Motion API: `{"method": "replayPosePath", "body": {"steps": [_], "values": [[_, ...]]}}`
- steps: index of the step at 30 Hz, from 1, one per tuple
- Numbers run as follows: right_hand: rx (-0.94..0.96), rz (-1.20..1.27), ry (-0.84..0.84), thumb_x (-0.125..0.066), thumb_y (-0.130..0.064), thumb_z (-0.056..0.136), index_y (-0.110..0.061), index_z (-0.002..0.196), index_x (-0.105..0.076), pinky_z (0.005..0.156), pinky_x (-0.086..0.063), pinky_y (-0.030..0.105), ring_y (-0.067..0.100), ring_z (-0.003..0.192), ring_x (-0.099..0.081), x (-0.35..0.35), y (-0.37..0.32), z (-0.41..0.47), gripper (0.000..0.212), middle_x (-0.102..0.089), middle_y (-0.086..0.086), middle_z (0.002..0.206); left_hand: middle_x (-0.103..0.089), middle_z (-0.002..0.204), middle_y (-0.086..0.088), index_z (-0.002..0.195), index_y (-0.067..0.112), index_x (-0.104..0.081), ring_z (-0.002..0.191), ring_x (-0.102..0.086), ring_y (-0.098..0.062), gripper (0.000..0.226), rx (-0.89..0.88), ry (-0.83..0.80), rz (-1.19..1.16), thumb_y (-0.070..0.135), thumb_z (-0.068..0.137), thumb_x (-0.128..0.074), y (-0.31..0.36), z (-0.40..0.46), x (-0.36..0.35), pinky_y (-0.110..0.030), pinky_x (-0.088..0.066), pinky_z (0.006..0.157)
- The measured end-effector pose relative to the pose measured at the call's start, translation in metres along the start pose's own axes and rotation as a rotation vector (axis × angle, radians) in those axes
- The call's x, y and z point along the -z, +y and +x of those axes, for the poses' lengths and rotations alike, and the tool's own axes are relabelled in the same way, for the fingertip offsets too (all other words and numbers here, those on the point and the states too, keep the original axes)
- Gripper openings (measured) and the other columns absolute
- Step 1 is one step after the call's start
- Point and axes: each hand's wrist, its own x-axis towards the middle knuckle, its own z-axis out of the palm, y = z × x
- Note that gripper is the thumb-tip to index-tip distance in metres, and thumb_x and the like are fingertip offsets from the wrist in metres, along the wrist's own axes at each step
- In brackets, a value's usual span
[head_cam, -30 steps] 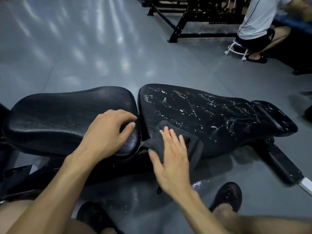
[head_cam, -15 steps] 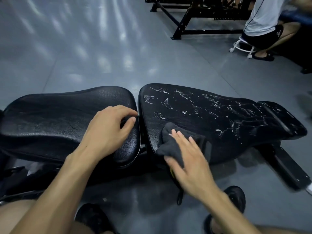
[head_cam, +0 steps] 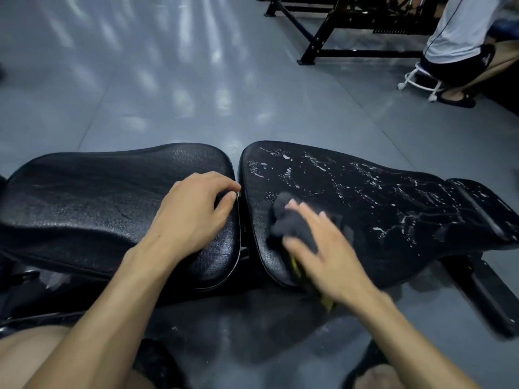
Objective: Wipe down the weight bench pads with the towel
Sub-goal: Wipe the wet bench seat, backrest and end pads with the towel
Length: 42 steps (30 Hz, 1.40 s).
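Observation:
Two black bench pads lie side by side before me. The left pad (head_cam: 92,203) looks dry and cracked. The right pad (head_cam: 393,203) is streaked with white foam and droplets. A dark grey towel (head_cam: 286,223) lies bunched on the near left part of the right pad. My right hand (head_cam: 323,248) presses flat on the towel with straight spread fingers, blurred by motion. My left hand (head_cam: 193,214) rests on the right end of the left pad, its fingers curled over the edge by the gap between the pads.
The bench's black frame and foot (head_cam: 491,299) stick out at the lower right. A person (head_cam: 463,43) sits on a white stool (head_cam: 421,82) at the back right, beside a black metal rack (head_cam: 323,43). Grey glossy floor (head_cam: 168,80) stretches beyond the bench. My shoes and knees are below.
My right hand has slid the towel up and away from the near edge onto the top of the right pad. My left hand has stayed at the left pad's end.

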Motion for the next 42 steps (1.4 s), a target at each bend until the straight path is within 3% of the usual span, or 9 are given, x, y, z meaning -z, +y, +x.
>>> {"method": "replayPosePath", "body": {"steps": [3,10,16,21,24,28,34,39,42], "values": [[-0.206,-0.078,0.074,-0.042,-0.062,0.094,-0.025,0.158,-0.032,0.127,-0.006,0.035,0.012,0.155,-0.016,-0.005,0.006,0.05,0.075,-0.027,-0.007,0.166,-0.07,0.12,0.012,0.115,0.032,-0.071,0.114,-0.061,-0.021,0.026,-0.001,0.008,-0.002,0.03,0.098,-0.052,-0.001,0.0,0.001,-0.048,-0.047,0.1],[0.197,-0.048,-0.109,-0.049,-0.056,0.093,-0.033,0.155,-0.037,0.126,-0.005,0.029,-0.001,0.153,-0.012,-0.016,-0.029,-0.011,0.067,-0.025,-0.016,0.165,-0.071,0.122,0.01,0.117,0.031,-0.071,0.117,-0.061,-0.022,0.026,0.033,0.019,0.011,0.026,0.099,-0.052,-0.01,0.008,0.003,-0.049,-0.047,0.101],[-0.165,-0.069,0.051,-0.051,-0.05,0.1,-0.027,0.158,-0.03,0.124,0.0,0.029,0.004,0.152,-0.011,-0.005,0.002,0.084,0.065,-0.02,-0.013,0.164,-0.071,0.123,0.009,0.119,0.031,-0.07,0.118,-0.06,-0.022,0.027,0.043,0.017,-0.008,0.024,0.099,-0.053,-0.011,0.009,0.002,-0.048,-0.046,0.102],[0.208,-0.019,-0.139,-0.051,-0.057,0.092,-0.034,0.154,-0.038,0.126,-0.001,0.027,0.0,0.154,-0.011,-0.019,-0.029,0.025,0.067,-0.025,-0.017,0.165,-0.071,0.124,0.009,0.121,0.03,-0.069,0.118,-0.06,-0.023,0.033,0.057,0.021,0.001,0.028,0.098,-0.047,-0.02,0.012,0.005,-0.048,-0.047,0.102],[0.233,0.025,-0.149,-0.056,-0.053,0.093,-0.04,0.15,-0.038,0.127,-0.007,0.034,0.0,0.153,-0.017,-0.009,-0.008,0.05,0.062,-0.03,-0.018,0.163,-0.07,0.125,0.009,0.122,0.029,-0.069,0.119,-0.059,-0.023,0.029,0.078,0.005,0.026,0.022,0.1,-0.051,-0.024,0.017,0.005,-0.047,-0.045,0.102],[0.057,-0.062,-0.091,-0.049,-0.056,0.091,-0.034,0.153,-0.037,0.127,-0.01,0.042,0.006,0.153,-0.017,-0.009,-0.005,0.111,0.067,-0.029,-0.011,0.164,-0.07,0.123,0.01,0.122,0.03,-0.069,0.118,-0.059,-0.022,0.03,0.069,-0.015,0.046,0.023,0.1,-0.05,-0.023,0.016,0.003,-0.047,-0.046,0.101],[0.445,-0.031,-0.274,-0.055,-0.051,0.095,-0.027,0.153,-0.042,0.127,-0.005,0.032,0.004,0.154,-0.017,-0.008,-0.007,0.055,0.063,-0.032,-0.015,0.163,-0.071,0.12,0.01,0.121,0.03,-0.069,0.115,-0.06,-0.022,0.042,0.08,-0.005,0.027,0.031,0.092,-0.038,-0.025,0.02,0.005,-0.048,-0.047,0.099],[0.082,-0.022,-0.098,-0.053,-0.054,0.095,-0.026,0.155,-0.038,0.128,-0.004,0.039,0.0,0.149,-0.012,-0.007,0.013,0.153,0.067,-0.032,-0.007,0.163,-0.071,0.119,0.01,0.122,0.03,-0.069,0.114,-0.059,-0.023,0.032,0.115,0.019,0.055,0.022,0.099,-0.047,-0.023,0.026,0.002,-0.048,-0.046,0.099],[0.186,-0.093,-0.132,-0.042,-0.062,0.09,-0.028,0.155,-0.038,0.128,-0.006,0.044,0.009,0.155,-0.014,-0.018,0.001,0.148,0.073,-0.027,-0.008,0.165,-0.071,0.118,0.01,0.12,0.03,-0.069,0.111,-0.06,-0.025,0.032,0.112,0.05,0.065,0.019,0.098,-0.048,-0.022,0.03,-0.001,-0.048,-0.047,0.095]]}}
